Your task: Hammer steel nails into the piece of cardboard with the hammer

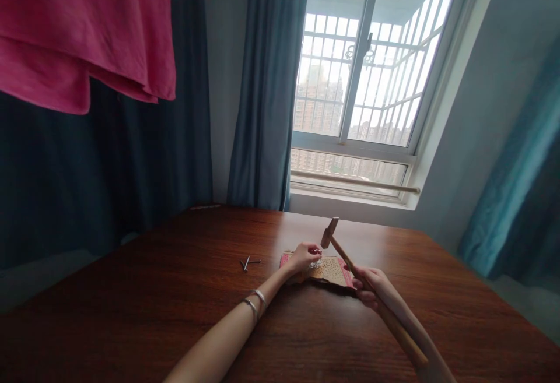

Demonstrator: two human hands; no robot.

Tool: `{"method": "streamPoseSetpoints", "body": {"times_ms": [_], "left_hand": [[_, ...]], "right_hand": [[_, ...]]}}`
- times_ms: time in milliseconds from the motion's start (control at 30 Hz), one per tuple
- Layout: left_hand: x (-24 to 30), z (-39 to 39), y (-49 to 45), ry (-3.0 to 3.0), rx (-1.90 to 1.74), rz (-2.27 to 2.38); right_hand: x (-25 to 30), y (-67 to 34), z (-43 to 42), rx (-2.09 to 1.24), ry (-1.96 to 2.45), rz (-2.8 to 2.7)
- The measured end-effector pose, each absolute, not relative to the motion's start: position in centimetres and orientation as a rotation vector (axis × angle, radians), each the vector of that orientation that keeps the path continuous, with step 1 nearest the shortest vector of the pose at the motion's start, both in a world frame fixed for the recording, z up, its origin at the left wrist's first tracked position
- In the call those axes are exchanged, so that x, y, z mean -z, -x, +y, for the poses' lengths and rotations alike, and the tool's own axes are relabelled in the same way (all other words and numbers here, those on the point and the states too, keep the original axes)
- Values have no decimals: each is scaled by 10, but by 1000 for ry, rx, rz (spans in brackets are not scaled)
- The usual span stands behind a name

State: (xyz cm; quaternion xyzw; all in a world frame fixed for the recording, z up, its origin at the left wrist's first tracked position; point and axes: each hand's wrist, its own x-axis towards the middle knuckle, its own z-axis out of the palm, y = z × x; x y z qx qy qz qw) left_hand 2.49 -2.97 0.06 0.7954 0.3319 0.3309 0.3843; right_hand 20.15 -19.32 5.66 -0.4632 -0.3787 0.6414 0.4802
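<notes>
My right hand (370, 285) is wrapped round the wooden handle of a hammer (342, 253). The hammer's metal head is raised up and to the left, close above my left fingertips, while the handle's end reaches back along my right forearm. My left hand (301, 256) rests over the left part of a flat board (330, 269), tan and speckled in the middle with pink ends. Its thumb and finger are pinched together; what they hold is too small to make out. Several loose nails (247, 263) lie on the table left of the board.
A glossy brown wooden table (184, 301) carries all of this. Behind it hang a blue curtain (262, 91) and a barred window (354, 80). Pink cloth (87, 33) hangs at the upper left. Another blue curtain (520, 196) is on the right.
</notes>
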Motion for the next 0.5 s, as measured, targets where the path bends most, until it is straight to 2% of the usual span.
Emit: {"method": "streamPoseSetpoints", "body": {"times_ms": [500], "left_hand": [[0,-29,-24,-2034,-844,855]], "right_hand": [[-56,-198,-194,-1480,1220,-959]]}}
